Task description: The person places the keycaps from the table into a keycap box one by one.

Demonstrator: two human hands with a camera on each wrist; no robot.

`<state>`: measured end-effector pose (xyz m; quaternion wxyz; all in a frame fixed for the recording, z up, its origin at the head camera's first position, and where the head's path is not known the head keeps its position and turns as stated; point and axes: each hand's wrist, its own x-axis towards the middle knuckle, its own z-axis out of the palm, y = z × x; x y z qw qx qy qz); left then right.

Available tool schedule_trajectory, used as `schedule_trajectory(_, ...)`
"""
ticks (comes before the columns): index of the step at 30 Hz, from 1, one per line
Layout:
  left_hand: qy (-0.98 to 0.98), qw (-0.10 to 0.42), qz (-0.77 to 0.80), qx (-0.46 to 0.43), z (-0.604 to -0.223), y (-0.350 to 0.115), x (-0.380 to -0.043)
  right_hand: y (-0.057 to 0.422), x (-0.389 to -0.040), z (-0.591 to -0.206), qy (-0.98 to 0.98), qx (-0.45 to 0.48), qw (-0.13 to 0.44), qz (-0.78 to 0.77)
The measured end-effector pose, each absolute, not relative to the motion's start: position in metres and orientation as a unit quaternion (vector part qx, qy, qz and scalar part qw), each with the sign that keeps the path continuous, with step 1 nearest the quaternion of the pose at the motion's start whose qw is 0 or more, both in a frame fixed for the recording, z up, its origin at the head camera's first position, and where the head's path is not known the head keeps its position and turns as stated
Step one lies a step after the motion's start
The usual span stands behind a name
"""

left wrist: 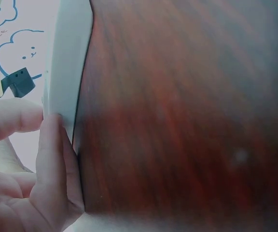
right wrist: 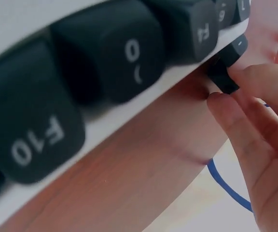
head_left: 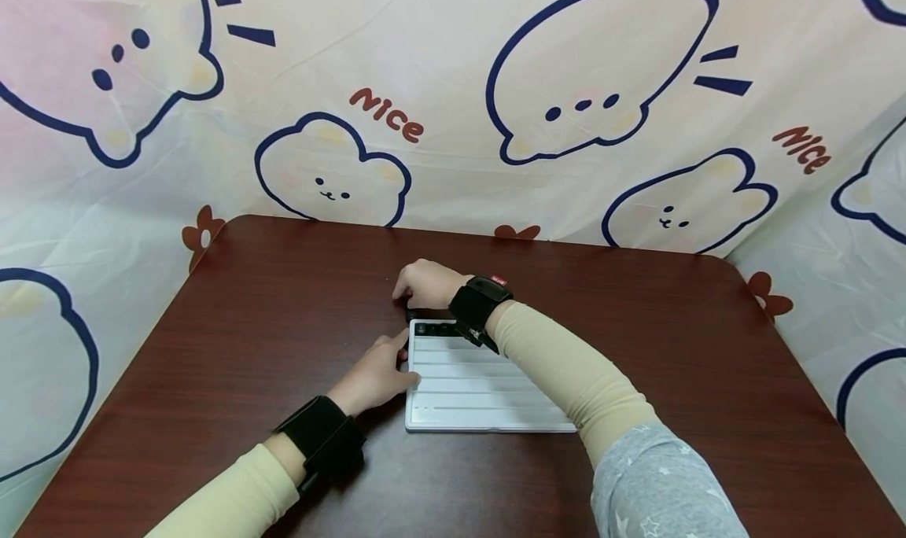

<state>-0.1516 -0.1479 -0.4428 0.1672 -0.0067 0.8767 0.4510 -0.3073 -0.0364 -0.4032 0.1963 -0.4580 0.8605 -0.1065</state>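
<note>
A white keyboard [head_left: 488,404], with a row of black keys [right wrist: 129,53] along its far edge, lies flat on the table. At its left edge, my left hand [head_left: 375,373] grips the side, the thumb on top and fingers along the edge. In the left wrist view those fingers [left wrist: 52,159] lie against the white side. My right hand [head_left: 429,285] is beyond the far left corner. Its thumb and a finger pinch a small black piece [right wrist: 223,79] there, close to the keyboard's back edge. What this piece is, I cannot tell.
The brown wooden table [head_left: 297,286] extends around the keyboard. A cartoon-printed cloth [head_left: 453,66] hangs behind and beside it. Black bands [head_left: 322,440] circle both wrists, and the right forearm [head_left: 566,357] crosses above the keyboard's right part.
</note>
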Motion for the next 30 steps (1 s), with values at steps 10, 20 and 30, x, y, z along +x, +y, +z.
schedule_trajectory(10,0.877,0.164,0.451,-0.005,-0.441,-0.145,-0.152,-0.032,-0.306,-0.400,0.867,-0.459,0.179,-0.080)
schedule_trajectory(20,0.873,0.167,0.457,-0.007,-0.441,-0.145,-0.147,-0.031,-0.306,-0.406,0.871,-0.456,0.168,-0.075)
schedule_trajectory(30,0.866,0.176,0.467,-0.017,-0.437,-0.143,-0.146,-0.004,-0.313,-0.395,0.874,-0.451,0.152,-0.104)
